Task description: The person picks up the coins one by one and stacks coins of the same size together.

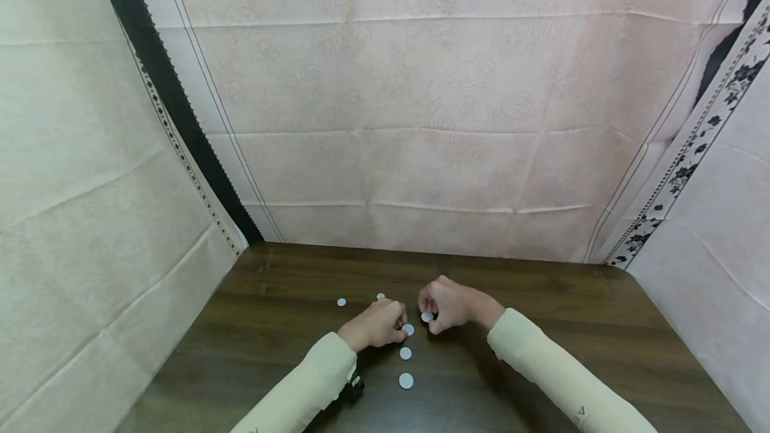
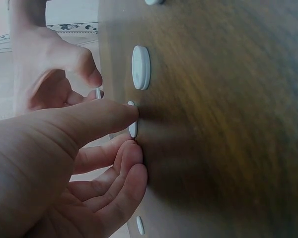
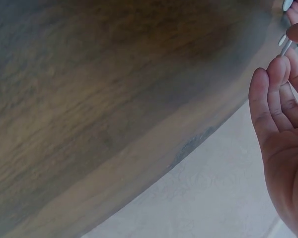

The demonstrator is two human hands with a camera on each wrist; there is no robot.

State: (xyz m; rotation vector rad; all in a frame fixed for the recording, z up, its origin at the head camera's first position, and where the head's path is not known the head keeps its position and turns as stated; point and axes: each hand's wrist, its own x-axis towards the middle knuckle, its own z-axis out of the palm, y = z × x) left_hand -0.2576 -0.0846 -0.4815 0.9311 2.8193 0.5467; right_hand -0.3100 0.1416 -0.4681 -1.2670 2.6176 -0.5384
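white discs [image 1: 406, 381]: several lie on brown table [image 1: 511, 379]
left hand [image 1: 377, 323]: fingers pinch one disc [image 1: 409, 329]
right hand [image 1: 450, 304]: fingertips pinch another disc [image 1: 427, 317]

Our left grip [image 1: 375, 321] pinches a round white disc [image 1: 408, 329]. From it, near discs [image 1: 406, 381] [image 1: 406, 353] lie toward us, far discs [image 1: 341, 302] [image 1: 381, 296] leftward; our right grip [image 1: 448, 303] holds a tipped disc [image 1: 426, 317] rightward.

A brown wooden table [image 1: 259, 326] lay beneath the left hand [image 1: 377, 323] and right hand [image 1: 454, 304]. Beyond both hung a creased pinkish cloth [image 1: 445, 105]; left of the left hand, a pale cloth [image 1: 90, 172] beside a dark strip [image 1: 180, 105]; right of the right hand, a flower-bordered cloth [image 1: 716, 226].
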